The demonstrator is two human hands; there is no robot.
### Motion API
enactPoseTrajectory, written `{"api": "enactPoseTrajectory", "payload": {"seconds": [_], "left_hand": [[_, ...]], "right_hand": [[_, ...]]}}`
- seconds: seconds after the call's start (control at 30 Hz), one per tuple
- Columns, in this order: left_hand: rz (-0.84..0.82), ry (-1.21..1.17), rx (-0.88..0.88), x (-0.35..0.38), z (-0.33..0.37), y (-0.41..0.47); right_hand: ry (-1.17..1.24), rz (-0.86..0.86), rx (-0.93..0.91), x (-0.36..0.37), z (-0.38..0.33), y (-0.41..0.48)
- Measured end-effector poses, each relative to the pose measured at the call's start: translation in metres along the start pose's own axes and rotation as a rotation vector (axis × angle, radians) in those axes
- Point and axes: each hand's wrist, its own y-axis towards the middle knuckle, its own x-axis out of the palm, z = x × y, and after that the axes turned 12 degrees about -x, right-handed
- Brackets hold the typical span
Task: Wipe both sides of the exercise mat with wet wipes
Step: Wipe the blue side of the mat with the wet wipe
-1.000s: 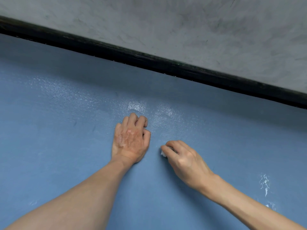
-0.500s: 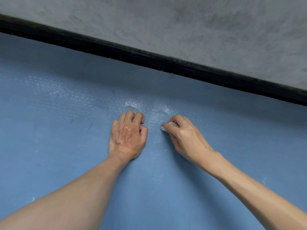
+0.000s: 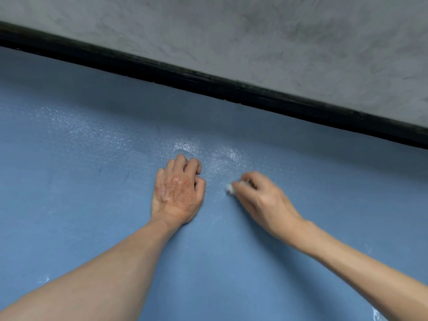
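- On the left, we see the blue mat (image 3: 69,205) lying flat and filling the lower frame, with a shiny patch (image 3: 185,145) just beyond the knuckles.
- Left hand (image 3: 178,193) rests on the mat, fingers curled under, holding nothing.
- Just right of it, a small white wipe (image 3: 229,188) touches the mat.
- Right hand (image 3: 261,200), blurred, pinches that wipe with curled fingers.
- Black strip (image 3: 301,105) borders the mat's far edge, with a grey surface (image 3: 278,31) beyond it.

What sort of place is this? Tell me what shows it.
Probably an indoor floor by a wall: a blue mat lies flat, a black strip borders it, and a grey plaster-like surface lies beyond.
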Motion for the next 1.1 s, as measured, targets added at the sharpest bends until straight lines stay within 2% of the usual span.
{"api": "enactPoseTrajectory", "payload": {"seconds": [0.13,0.23,0.33,0.47,0.6,0.7,0.8,0.87,0.97,1.03,1.1], "left_hand": [[-0.004,-0.011,-0.001,0.0,0.0,0.0],[0.006,-0.009,0.0,0.0,0.0,0.0],[0.009,-0.009,0.006,0.0,0.001,0.0],[0.014,-0.003,0.005,0.001,-0.001,0.0],[0.025,-0.013,0.014,0.002,-0.001,0.0],[0.022,-0.014,0.003,0.003,-0.002,0.0],[0.004,-0.013,0.001,0.004,-0.003,-0.002],[-0.002,-0.016,0.005,0.004,-0.002,-0.003],[-0.027,-0.024,0.006,0.003,0.0,-0.004],[-0.033,-0.032,-0.004,0.001,0.001,-0.005],[-0.031,-0.039,-0.011,0.0,0.0,-0.005]], "right_hand": [[-0.038,0.167,0.003,-0.002,0.007,0.015],[0.017,0.076,-0.066,0.005,-0.015,-0.01],[0.048,0.082,-0.105,0.003,-0.013,-0.013],[-0.037,0.212,-0.041,-0.007,0.009,0.03],[-0.074,0.233,0.059,-0.009,0.017,0.055],[-0.076,0.114,-0.049,0.006,-0.003,0.027],[0.051,-0.116,-0.204,0.015,-0.037,-0.025],[0.029,-0.158,-0.281,0.013,-0.04,-0.033],[-0.091,-0.02,-0.245,0.008,-0.02,0.0],[-0.224,0.127,-0.131,0.003,-0.003,0.03],[-0.302,0.202,0.032,-0.003,0.008,0.052]]}}
